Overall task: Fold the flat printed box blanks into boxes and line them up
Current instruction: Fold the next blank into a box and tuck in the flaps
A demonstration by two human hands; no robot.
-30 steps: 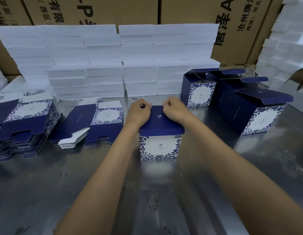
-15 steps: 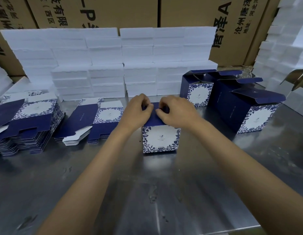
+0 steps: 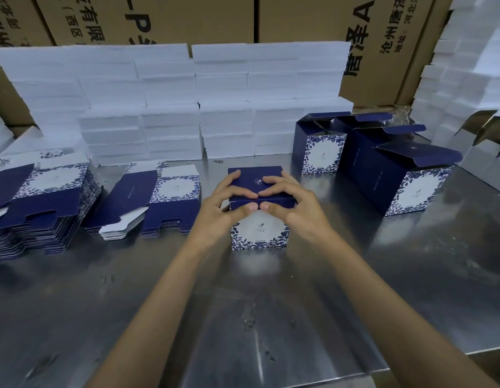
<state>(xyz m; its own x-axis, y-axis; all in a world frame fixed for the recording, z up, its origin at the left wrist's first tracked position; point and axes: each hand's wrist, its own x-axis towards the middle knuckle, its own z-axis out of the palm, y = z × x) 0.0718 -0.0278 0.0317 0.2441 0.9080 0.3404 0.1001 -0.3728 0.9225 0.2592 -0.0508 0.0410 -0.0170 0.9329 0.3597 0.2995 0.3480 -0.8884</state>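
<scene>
On the steel table (image 3: 383, 275), flat blanks (image 3: 41, 208) wait left, finished boxes (image 3: 411, 180) line up right (lids open); mid-table, the box (image 3: 260, 219) is steadied: left hand (image 3: 221, 208) and right hand (image 3: 296, 205) grasp its lid edge, likely tucking it

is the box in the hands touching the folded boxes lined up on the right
Apart. The head view shows bare metal table between the box in the hands and the nearest lined-up box.
</scene>
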